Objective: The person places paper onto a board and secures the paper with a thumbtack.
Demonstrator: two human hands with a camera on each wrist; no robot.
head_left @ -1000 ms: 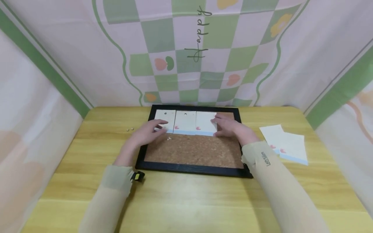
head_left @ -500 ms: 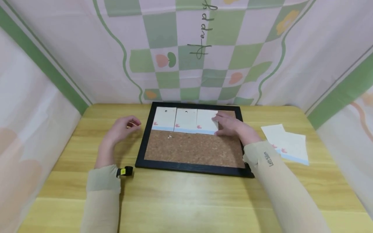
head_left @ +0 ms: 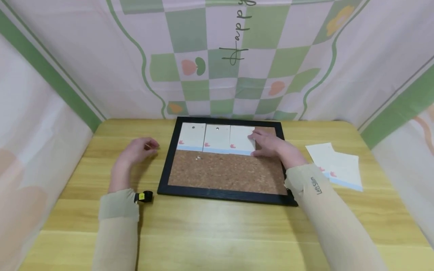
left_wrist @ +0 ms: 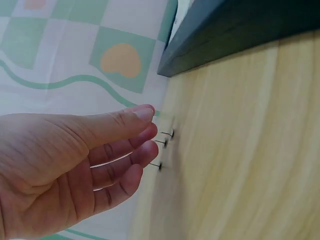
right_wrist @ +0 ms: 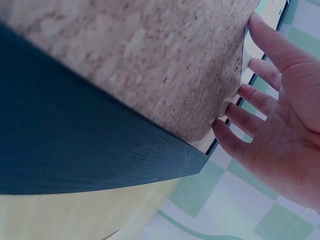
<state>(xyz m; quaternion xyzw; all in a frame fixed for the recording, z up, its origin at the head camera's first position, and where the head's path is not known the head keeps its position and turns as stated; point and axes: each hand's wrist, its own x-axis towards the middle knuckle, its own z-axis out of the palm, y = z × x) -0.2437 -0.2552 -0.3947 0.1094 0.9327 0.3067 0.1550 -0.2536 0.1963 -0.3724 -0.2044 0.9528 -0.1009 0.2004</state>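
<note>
My left hand (head_left: pixel 135 150) hovers over the table left of the black-framed cork board (head_left: pixel 223 173). Its thumb and fingertips lie close beside several small metal thumbtacks (left_wrist: pixel 170 133), which stand with their pins up in the left wrist view; nothing shows between the fingers. With its fingers spread, my right hand (head_left: pixel 269 146) touches the right edge of the third white card (head_left: pixel 241 137), at the board's upper part. Left of that card sit a first card (head_left: pixel 191 136) and a second card (head_left: pixel 217 140), each with a thumbtack near its top edge. No tack shows on the third.
Two overlapping white cards (head_left: pixel 342 167) with blue lower borders lie on the table right of the board. Some tiny shiny bits (head_left: pixel 198 158) rest on the cork below the first card. A checkered curtain (head_left: pixel 223 90) hangs behind the wooden table (head_left: pixel 217 233).
My left hand has moved left from over the first card to the tacks on the table. My right hand stays at the third card's edge. The head view has shifted slightly.
</note>
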